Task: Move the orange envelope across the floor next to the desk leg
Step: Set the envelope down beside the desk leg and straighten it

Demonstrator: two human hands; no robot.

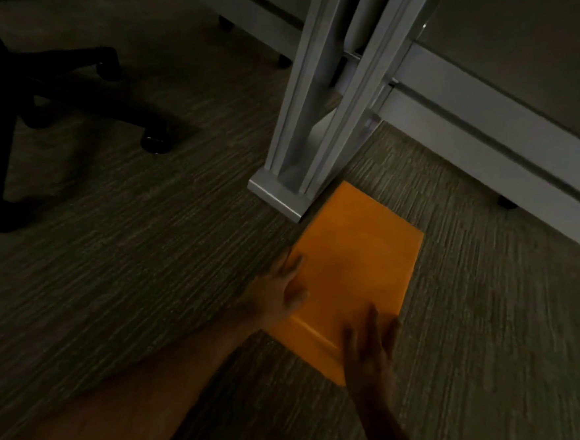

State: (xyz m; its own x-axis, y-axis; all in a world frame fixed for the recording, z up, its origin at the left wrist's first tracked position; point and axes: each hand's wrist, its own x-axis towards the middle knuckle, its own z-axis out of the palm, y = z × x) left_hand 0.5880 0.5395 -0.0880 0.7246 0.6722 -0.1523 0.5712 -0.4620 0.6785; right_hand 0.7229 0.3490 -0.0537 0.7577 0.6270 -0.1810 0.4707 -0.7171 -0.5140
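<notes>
From the head camera I see the orange envelope (350,275) lying flat on the grey-brown carpet (124,259), its far left corner just beside the foot of the white desk leg (309,125), perhaps touching it (the blur keeps me from saying which). The envelope runs lengthwise away from me, its flap end nearest to me.

The left hand (276,294) rests at the envelope's left edge with its fingers spread, fingertips lying on the paper; it presses flat rather than pinching anything. The right hand (370,349) covers the near right corner, fingers also fanned out and flat, though it is dark and smeared, so I cannot tell how firmly it bears down.

To the far left stands the black wheeled base of an office chair (50,93). A white rail (493,144) of the desk frame runs off to the right behind the envelope.
</notes>
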